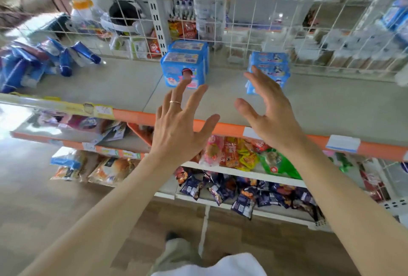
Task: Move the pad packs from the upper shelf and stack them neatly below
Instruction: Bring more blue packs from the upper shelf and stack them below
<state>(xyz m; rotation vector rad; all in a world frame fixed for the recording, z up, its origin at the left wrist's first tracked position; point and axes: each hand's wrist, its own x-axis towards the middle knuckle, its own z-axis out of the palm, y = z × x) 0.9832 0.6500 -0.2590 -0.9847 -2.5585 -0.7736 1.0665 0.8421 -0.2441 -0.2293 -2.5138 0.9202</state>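
Two groups of blue pad packs stand on the grey shelf (114,85) with the orange front edge. The left group of blue pad packs (184,63) stands near the upright post; the right stack of pad packs (270,65) stands beside it to the right. My left hand (178,125) is spread open over the shelf's front, its fingertips just short of the left group. My right hand (271,112) is open too, its fingers overlapping the lower front of the right stack. Neither hand holds anything.
A white wire grid (276,30) backs the shelf. A heap of dark blue packets (33,63) lies at the shelf's left end. White bagged goods (353,50) line the right. Lower shelves hold snack bags (238,152) and dark packets (254,191).
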